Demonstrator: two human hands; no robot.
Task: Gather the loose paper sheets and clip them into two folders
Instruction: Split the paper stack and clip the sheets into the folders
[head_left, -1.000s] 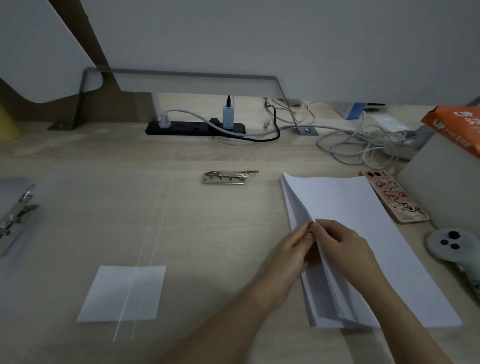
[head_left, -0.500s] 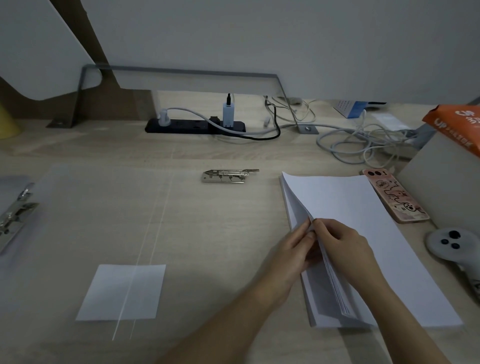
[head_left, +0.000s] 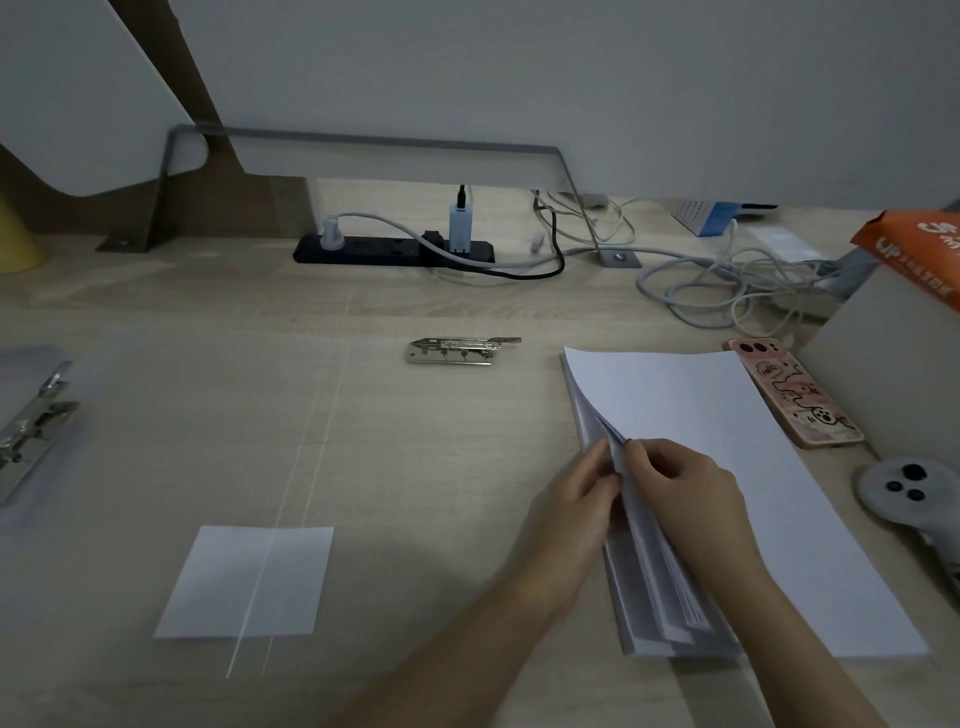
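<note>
Pale wooden desk top (head_left: 208, 291), matt, with a fine straight grain. On it: thick stack of white paper sheets (head_left: 701, 415), matt and smooth; frosted translucent plastic folder (head_left: 208, 415), faintly sheened, with a small white paper sheet (head_left: 244, 582) showing through it; loose polished metal clip bar (head_left: 457, 349), mirror-bright; second polished metal clip (head_left: 31, 436) on a grey plastic folder (head_left: 26, 364); pink phone case (head_left: 789, 400), glossy; black plastic power strip (head_left: 384, 249), matt; grey plastic controller (head_left: 904, 488), matt and smooth.
</note>
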